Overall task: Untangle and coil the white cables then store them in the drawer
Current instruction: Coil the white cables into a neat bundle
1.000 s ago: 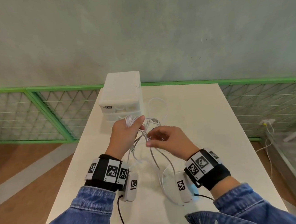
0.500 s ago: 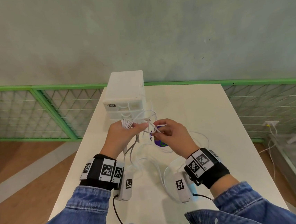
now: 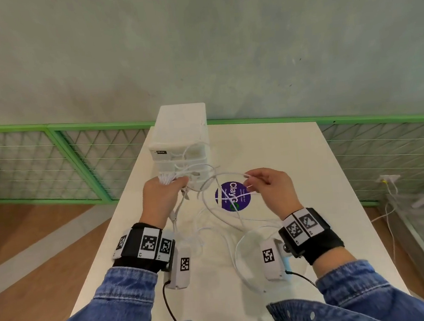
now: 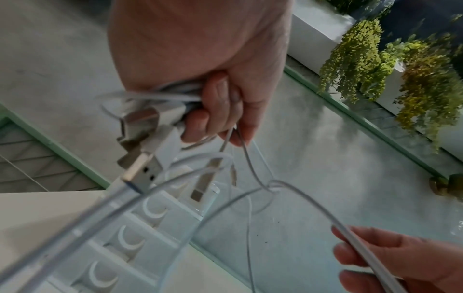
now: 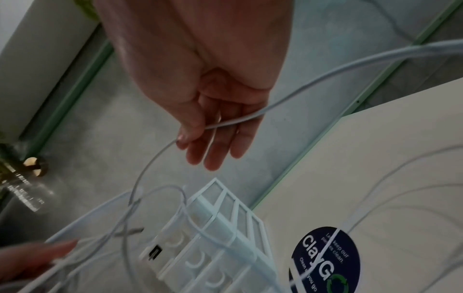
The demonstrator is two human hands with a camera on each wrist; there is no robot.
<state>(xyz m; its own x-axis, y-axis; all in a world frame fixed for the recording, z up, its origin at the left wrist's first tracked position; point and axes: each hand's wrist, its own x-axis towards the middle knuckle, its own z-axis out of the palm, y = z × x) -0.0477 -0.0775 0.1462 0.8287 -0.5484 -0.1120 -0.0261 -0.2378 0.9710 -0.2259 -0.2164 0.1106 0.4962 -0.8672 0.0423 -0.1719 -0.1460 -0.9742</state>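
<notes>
Several tangled white cables (image 3: pixel 219 216) hang between my hands and trail in loops on the white table (image 3: pixel 282 153). My left hand (image 3: pixel 162 193) grips a bunch of cable ends; USB plugs (image 4: pixel 140 174) stick out below its curled fingers (image 4: pixel 213 111). My right hand (image 3: pixel 265 186) is held up to the right and pinches one white cable (image 5: pixel 225 123) between thumb and fingers (image 5: pixel 220 138). The white drawer unit (image 3: pixel 180 142) stands just beyond my left hand, with its drawers (image 4: pixel 130 239) shut.
A round purple sticker (image 3: pixel 232 197) lies on the table between my hands. A green-framed mesh railing (image 3: pixel 50 160) runs behind the table below a grey wall. Wooden floor lies to the left. A wall socket with a cable (image 3: pixel 389 179) is at the right.
My right hand has moved right and away from the left, drawing one cable out of the tangle. The purple sticker is now uncovered. My left hand stays by the drawer unit.
</notes>
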